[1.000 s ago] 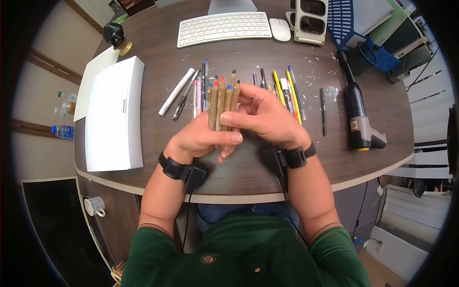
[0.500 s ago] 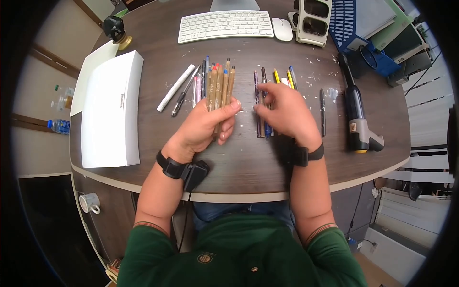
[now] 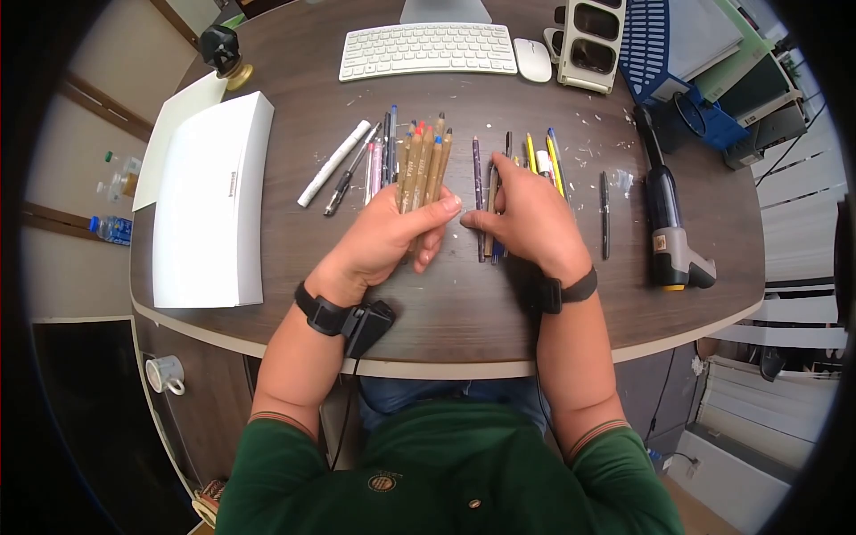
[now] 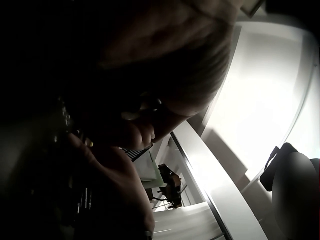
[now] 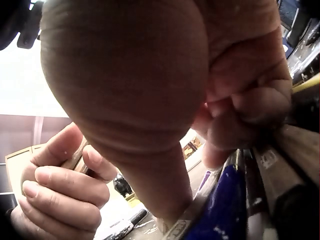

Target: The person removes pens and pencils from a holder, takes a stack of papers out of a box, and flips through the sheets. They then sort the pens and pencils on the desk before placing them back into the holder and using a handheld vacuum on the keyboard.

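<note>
In the head view my left hand (image 3: pixel 392 224) grips an upright bundle of several wood-brown colored pencils (image 3: pixel 424 165), some with red, blue or dark ends. The thumb lies across the front of the bundle. My right hand (image 3: pixel 538 218) is over the right-hand group of pens and pencils, thumb and forefinger spread apart. A purple pencil (image 3: pixel 477 183) lies beneath the thumb side, with a brown pencil (image 3: pixel 489 214) beside it. The right wrist view shows the thumb and fingers close over a blue-barrelled pen (image 5: pixel 224 200). The left wrist view is mostly dark.
Left of the bundle lie a white marker (image 3: pixel 333 165) and several pens. Yellow pencils (image 3: pixel 555 160) and a lone black pen (image 3: pixel 604 214) lie to the right, near a handheld vacuum (image 3: pixel 662 201). A white box (image 3: pixel 214 201), keyboard (image 3: pixel 428 51) and mouse (image 3: pixel 533 61) surround the work area.
My right hand has left the brown pencil bundle and moved right and down to the other pens and pencils. The left hand keeps holding the bundle in nearly the same place.
</note>
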Available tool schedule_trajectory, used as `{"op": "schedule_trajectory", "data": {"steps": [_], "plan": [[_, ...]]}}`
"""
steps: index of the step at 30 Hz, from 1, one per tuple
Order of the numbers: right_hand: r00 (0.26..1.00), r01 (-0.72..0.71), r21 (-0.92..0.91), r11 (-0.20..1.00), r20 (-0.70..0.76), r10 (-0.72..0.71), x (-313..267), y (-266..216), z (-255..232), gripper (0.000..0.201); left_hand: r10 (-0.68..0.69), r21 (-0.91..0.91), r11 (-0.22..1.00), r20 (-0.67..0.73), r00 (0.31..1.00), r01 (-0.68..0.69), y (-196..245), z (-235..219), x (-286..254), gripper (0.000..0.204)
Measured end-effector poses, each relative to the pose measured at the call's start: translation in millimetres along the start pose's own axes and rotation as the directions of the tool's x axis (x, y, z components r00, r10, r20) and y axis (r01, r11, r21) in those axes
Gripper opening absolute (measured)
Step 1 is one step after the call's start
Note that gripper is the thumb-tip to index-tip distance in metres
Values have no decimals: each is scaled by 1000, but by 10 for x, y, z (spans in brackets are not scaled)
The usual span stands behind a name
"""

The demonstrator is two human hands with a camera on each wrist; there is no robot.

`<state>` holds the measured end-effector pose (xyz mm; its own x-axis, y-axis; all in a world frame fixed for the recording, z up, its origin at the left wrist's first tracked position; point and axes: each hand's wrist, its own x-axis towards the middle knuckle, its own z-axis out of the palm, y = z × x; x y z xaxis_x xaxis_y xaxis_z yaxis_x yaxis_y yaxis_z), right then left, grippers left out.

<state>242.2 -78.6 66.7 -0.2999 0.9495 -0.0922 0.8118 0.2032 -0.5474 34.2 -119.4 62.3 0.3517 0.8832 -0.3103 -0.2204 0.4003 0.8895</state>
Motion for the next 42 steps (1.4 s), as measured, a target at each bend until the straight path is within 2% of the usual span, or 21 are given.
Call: {"op": "schedule_trajectory", "data": {"steps": [4, 10, 13, 16, 19, 22, 28, 32, 37, 38, 42], "plan": [[999, 9, -28, 1000, 33, -8, -23, -62, -56, 63, -6, 24, 1000, -4, 1000, 6, -20, -5, 20, 20], [987, 143, 74, 987, -84, -137, -4, -1, 94, 62, 4, 25, 1000, 4, 1000, -4, -43, -17, 39, 25], [973, 219, 132, 967, -97, -208, -1, 4, 170, 66, 0, 48, 999, -2, 1000, 1, -38, -22, 31, 19], [990, 141, 184, 973, -32, -137, -34, -64, 76, 58, 6, 50, 999, -31, 1000, -4, -10, -6, 17, 20], [980, 177, 94, 980, -109, -166, -78, -62, 81, 50, 3, 55, 999, -47, 999, 0, -5, -13, 16, 20], [987, 143, 83, 986, -83, -137, -110, -88, 53, 43, 5, 53, 999, -45, 999, -2, -3, -16, 13, 20], [984, 176, 80, 981, -56, -172, -153, -168, 81, 33, 21, 65, 998, -46, 999, -18, -17, -14, 16, 20], [983, 169, 103, 980, -91, -160, -130, -157, 143, 29, 19, 57, 998, -50, 999, -16, -9, -8, 13, 22], [970, 142, 130, 981, -214, -112, -99, -187, 284, 26, 38, 14, 999, -73, 997, -37, -56, -29, 48, 21], [954, 181, 129, 975, -263, -143, -89, -174, 315, 25, 36, 25, 999, -74, 997, -34, -59, -28, 53, 21], [971, 122, 181, 976, -227, -79, -52, -176, 293, 29, 53, 8, 999, -98, 994, -53, -78, -52, 74, 20]]}}
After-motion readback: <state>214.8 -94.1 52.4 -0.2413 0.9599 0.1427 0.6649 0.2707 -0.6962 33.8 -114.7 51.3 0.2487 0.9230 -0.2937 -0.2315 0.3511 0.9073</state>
